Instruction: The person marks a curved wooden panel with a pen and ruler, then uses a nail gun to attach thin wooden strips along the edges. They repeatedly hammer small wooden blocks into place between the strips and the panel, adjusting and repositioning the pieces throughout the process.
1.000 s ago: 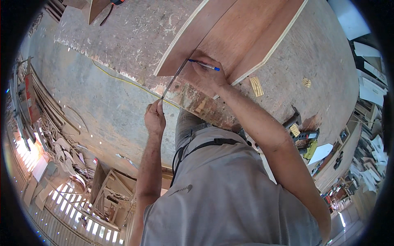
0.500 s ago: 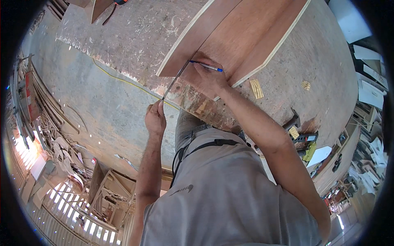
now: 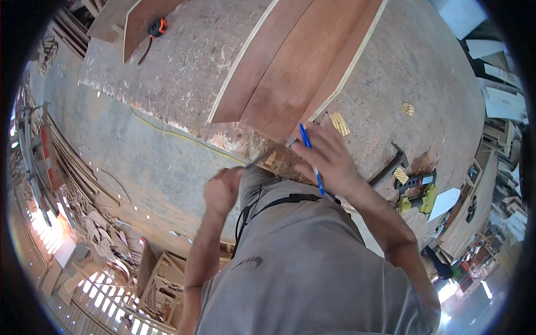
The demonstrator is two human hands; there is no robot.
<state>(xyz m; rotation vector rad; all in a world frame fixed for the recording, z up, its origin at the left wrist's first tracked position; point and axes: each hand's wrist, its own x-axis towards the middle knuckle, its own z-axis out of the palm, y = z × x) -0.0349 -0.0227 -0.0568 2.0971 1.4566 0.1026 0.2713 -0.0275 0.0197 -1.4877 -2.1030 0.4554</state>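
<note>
My left hand (image 3: 222, 191) is closed on one end of a thin, dark metal strip (image 3: 258, 162), perhaps a ruler; the strip points toward my right hand and is partly blurred. In my right hand (image 3: 330, 162), a blue pen (image 3: 305, 135) lies across the fingers, which are partly spread. Just beyond both hands is a long brown wooden trough (image 3: 290, 84) with pale plywood edges, its near end close to my right hand. A seam line runs along the inside of its left part. Neither hand touches the trough visibly.
The trough rests on a worn worktable (image 3: 184, 72). A tape measure (image 3: 158, 27) lies at the far left. To the right are small wood blocks (image 3: 339, 123), a hammer (image 3: 397, 159) and a yellow-green power tool (image 3: 429, 198). A yellow cord (image 3: 178, 134) runs along the table's left edge.
Both hands have drawn back toward my body, taking the pen and strip away from the trough's seam. The strip now lies flatter across the view. The pen has turned more upright.
</note>
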